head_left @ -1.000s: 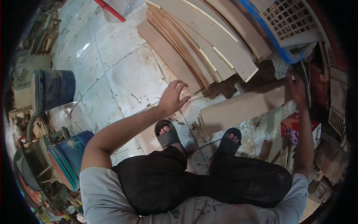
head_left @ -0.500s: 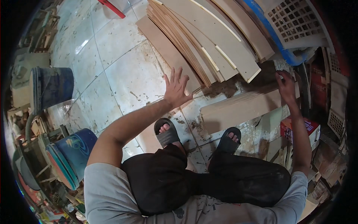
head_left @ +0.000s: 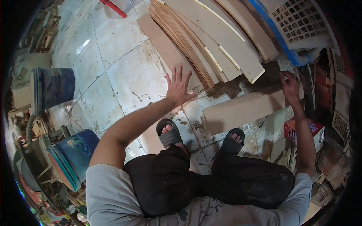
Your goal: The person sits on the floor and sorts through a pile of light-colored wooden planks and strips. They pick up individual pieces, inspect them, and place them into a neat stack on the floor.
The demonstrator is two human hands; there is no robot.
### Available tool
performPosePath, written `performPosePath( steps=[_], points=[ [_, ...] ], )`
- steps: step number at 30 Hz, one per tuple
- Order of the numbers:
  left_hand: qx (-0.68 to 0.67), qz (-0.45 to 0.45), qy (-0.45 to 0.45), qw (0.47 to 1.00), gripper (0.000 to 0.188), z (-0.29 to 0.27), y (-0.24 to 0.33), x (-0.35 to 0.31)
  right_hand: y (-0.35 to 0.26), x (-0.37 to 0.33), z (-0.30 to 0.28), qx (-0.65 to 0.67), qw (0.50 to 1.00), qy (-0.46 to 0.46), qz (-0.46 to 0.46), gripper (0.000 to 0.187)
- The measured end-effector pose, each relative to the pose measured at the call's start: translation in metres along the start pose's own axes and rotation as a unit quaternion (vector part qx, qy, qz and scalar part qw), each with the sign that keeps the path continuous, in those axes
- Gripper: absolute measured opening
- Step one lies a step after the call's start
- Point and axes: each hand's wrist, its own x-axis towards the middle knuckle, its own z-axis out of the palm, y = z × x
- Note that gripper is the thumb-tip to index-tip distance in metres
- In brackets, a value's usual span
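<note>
My left hand (head_left: pixel 178 89) is open, its fingers spread over the near end of a long brown board (head_left: pixel 160 39). It holds nothing, and I cannot tell whether it touches the board. Beside that board lies a fanned stack of thin brown sheets (head_left: pixel 181 45), with paler panels (head_left: pixel 222 41) edged in light strips to their right. Across the floor in front of my feet lies a stack of shorter boards (head_left: pixel 241 112). My right hand (head_left: pixel 290 89) is at this stack's right end, its fingers curled near the far edge. What lies within those fingers is hidden.
My sandalled feet (head_left: pixel 169 135) stand on dirty white tiles (head_left: pixel 124 75). Dark blue buckets (head_left: pixel 56 88) and clutter line the left side. To the right are a blue-edged piece (head_left: pixel 277 30), a white plastic crate (head_left: pixel 298 20) and a red box (head_left: pixel 309 130). A red bar (head_left: pixel 114 8) shows at the top.
My left hand has shifted very slightly, its fingertips a little farther up. The right hand stays almost where it was, and the boards look nearly unmoved.
</note>
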Motion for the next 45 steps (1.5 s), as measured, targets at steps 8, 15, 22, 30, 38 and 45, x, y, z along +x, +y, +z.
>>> performPosePath(
  steps=[8,15,22,30,38,45],
  points=[
    [-0.041,0.047,0.003,0.998,0.085,0.007,0.000,-0.002,0.011,0.001,0.002,-0.014,1.000,-0.003,0.001,0.036],
    [-0.093,0.080,0.027,0.992,0.080,0.006,-0.025,-0.017,0.012,0.002,0.005,0.010,1.000,-0.007,0.016,0.035],
    [-0.325,-0.151,0.121,0.926,0.105,0.001,-0.018,-0.030,0.008,0.001,0.001,0.001,1.000,-0.007,0.011,0.035],
    [-0.645,-0.360,0.022,0.674,0.072,0.014,-0.071,0.025,0.010,0.002,0.005,-0.002,1.000,-0.009,0.011,0.035],
    [-0.491,-0.445,0.204,0.721,0.075,-0.007,-0.094,-0.001,0.010,0.002,0.004,0.049,0.998,0.029,0.024,0.037],
    [-0.356,-0.267,0.414,0.794,0.053,-0.061,-0.129,-0.073,-0.030,0.005,-0.011,0.230,0.969,0.085,0.000,0.029]
  ],
)
